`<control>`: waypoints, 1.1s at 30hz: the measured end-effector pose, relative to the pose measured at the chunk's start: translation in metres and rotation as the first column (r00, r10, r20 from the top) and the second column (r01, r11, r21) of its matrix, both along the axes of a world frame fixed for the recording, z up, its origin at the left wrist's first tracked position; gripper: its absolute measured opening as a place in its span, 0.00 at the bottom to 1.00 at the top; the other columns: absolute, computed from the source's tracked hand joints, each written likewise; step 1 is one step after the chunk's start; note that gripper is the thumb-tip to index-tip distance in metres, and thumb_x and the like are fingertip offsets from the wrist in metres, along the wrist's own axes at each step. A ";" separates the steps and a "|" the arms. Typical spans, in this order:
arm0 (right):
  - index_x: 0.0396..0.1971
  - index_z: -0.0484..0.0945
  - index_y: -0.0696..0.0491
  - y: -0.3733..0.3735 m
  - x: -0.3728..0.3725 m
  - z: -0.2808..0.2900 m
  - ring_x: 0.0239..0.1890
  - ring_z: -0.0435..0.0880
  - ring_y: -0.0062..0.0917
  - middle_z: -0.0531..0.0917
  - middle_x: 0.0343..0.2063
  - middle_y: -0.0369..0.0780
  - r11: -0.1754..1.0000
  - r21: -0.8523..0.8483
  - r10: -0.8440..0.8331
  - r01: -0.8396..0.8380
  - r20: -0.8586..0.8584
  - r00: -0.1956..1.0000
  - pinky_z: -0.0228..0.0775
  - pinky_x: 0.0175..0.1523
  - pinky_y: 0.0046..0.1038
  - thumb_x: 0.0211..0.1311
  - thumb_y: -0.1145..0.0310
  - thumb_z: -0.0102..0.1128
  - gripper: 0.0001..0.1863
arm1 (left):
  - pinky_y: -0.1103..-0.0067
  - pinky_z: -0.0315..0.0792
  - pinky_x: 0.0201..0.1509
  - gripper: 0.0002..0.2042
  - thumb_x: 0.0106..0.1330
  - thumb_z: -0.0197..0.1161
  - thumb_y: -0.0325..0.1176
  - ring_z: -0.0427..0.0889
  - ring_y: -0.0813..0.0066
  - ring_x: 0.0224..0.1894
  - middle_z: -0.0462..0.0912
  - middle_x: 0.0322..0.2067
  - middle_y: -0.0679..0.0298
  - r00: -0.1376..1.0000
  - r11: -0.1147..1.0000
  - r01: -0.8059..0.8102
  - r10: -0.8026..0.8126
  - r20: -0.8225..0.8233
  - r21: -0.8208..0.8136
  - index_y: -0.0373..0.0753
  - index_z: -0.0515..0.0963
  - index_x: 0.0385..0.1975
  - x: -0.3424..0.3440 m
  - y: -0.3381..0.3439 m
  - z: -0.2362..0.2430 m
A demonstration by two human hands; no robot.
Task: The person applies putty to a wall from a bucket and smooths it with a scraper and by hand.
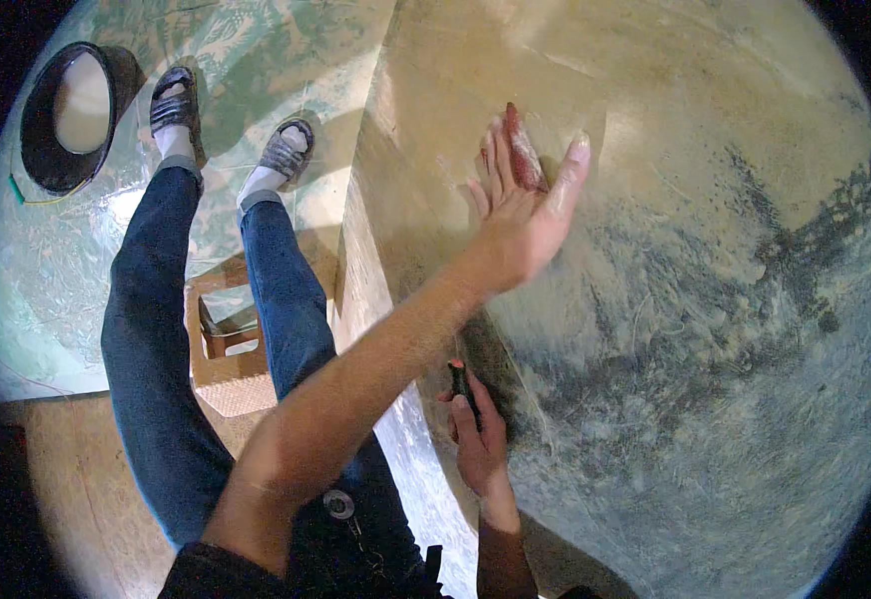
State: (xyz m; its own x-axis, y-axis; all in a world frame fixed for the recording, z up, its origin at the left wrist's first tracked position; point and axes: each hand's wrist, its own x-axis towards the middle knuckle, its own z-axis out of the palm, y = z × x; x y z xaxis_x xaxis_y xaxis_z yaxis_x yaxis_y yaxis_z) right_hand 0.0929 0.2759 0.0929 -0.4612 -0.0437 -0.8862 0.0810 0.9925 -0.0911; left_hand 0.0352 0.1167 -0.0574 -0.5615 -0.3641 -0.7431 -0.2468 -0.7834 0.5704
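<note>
My left arm reaches across to the right, and my left hand (pixel 520 230) is at a large tan-and-grey mottled surface (pixel 645 349). A dark red, narrow pointed piece (pixel 523 150) sits at its fingers, with the thumb spread to the right; I cannot make out the piece's kind. Closer to me, my right hand (pixel 480 439) is closed around a short black handle (pixel 462 384) with a reddish end. It is beside the near left edge of the surface, and the rest of that tool is hidden or too small to tell.
Left of the mottled surface, a brown plastic stool (pixel 221 384) stands between my legs. My sandalled feet rest on a greenish, smeared floor covering (pixel 286 50). A black bucket (pixel 31 150) holding cloudy pale liquid stands at the far left, with a thin green-ended wire (pixel 18 192) beside it.
</note>
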 end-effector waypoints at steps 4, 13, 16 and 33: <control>0.63 0.67 0.54 0.021 -0.005 -0.004 0.28 0.68 0.11 0.79 0.35 0.31 0.994 0.033 -0.105 0.108 -0.074 0.992 0.63 0.33 0.17 0.73 0.62 0.50 0.23 | 0.47 0.23 0.71 0.53 0.66 0.40 0.69 0.24 0.42 0.74 0.26 0.72 0.40 0.992 0.991 0.012 -0.029 -0.125 -0.135 0.29 0.24 0.69 0.007 0.027 0.071; 0.59 0.69 0.56 -0.001 -0.004 -0.001 0.29 0.71 0.14 0.78 0.35 0.31 0.994 0.057 -0.093 0.092 0.019 0.995 0.66 0.35 0.20 0.72 0.64 0.48 0.20 | 0.49 0.23 0.72 0.54 0.65 0.42 0.69 0.25 0.43 0.74 0.26 0.71 0.39 0.997 0.989 0.065 -0.068 -0.024 -0.134 0.25 0.28 0.69 -0.005 -0.022 0.038; 0.64 0.66 0.55 0.001 -0.015 -0.004 0.29 0.72 0.15 0.80 0.40 0.32 0.998 0.041 -0.055 0.054 0.009 0.998 0.67 0.36 0.19 0.74 0.65 0.47 0.22 | 0.46 0.23 0.71 0.52 0.66 0.41 0.68 0.25 0.43 0.74 0.26 0.72 0.40 0.984 0.985 0.072 -0.096 -0.152 -0.159 0.25 0.29 0.69 0.005 0.024 0.110; 0.65 0.65 0.55 -0.004 -0.004 -0.011 0.39 0.75 0.18 0.79 0.44 0.37 0.994 0.112 -0.007 -0.003 0.086 0.996 0.69 0.46 0.22 0.74 0.65 0.46 0.23 | 0.47 0.23 0.72 0.52 0.65 0.43 0.69 0.23 0.50 0.75 0.22 0.73 0.47 0.980 0.990 0.142 -0.143 0.141 0.019 0.37 0.25 0.71 0.012 0.018 -0.029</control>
